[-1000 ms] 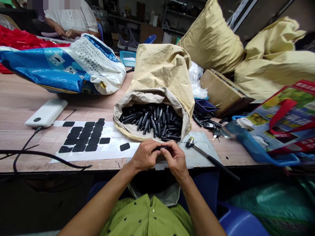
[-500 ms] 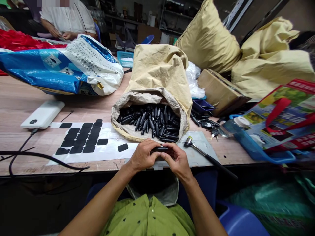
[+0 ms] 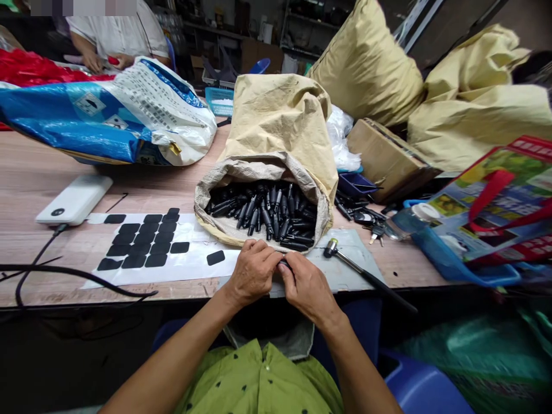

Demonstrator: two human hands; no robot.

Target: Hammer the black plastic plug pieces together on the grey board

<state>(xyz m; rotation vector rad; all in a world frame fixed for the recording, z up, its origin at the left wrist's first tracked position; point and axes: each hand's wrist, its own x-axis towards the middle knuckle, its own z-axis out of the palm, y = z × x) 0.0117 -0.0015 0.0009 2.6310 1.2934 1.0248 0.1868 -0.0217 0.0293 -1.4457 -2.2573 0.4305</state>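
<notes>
My left hand point(image 3: 254, 271) and my right hand point(image 3: 308, 287) meet at the table's front edge, fingers closed round the two ends of a small black pen-shaped part point(image 3: 284, 263). Most of that part is hidden by my fingers. Right behind my hands lies a beige sack point(image 3: 276, 118) with its mouth rolled open towards me. Inside it is a heap of similar black pen-shaped parts point(image 3: 259, 210). A hammer point(image 3: 351, 261) with a yellow-tipped head rests on a grey sheet point(image 3: 364, 253), close to the right of my right hand.
On the left, black rounded patches point(image 3: 146, 237) lie on white backing paper point(image 3: 190, 270), beside a white power bank point(image 3: 75, 200) with a cable. A blue-white bag point(image 3: 129, 121) lies behind. Keys, a bottle point(image 3: 411, 221) and a blue basket point(image 3: 470, 270) stand right. A co-worker point(image 3: 114, 34) sits opposite.
My fingers have closed further over the black part, hiding more of it, and my right hand has turned knuckles-up. Across the table, the co-worker's hand now shows something red.
</notes>
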